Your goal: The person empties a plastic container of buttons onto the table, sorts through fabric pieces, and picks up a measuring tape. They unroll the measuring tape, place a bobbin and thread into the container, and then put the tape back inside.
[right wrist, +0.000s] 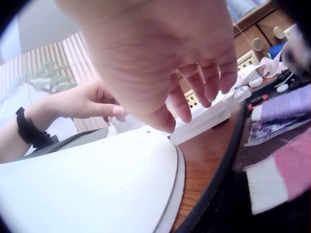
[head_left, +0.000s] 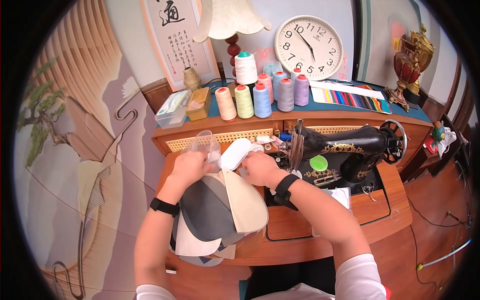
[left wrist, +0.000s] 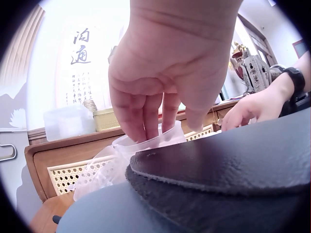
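Left hand (head_left: 192, 167): open, fingers reaching down at the rim of a clear container (head_left: 205, 142), centre.
Right hand (head_left: 261, 169): open, loosely bent fingers beside the white case (head_left: 236, 154).
Layered panels (head_left: 247, 205): below both hands, lower centre.
Sewing machine (head_left: 340, 143): right of centre.

Open air lies above the panels (head_left: 246, 202); the sewing machine (head_left: 336, 143) blocks rightward.

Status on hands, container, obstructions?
Left hand at rim of clear container. Right hand beside white rounded piece. Layered panels nearer the person; sewing machine close on the right.
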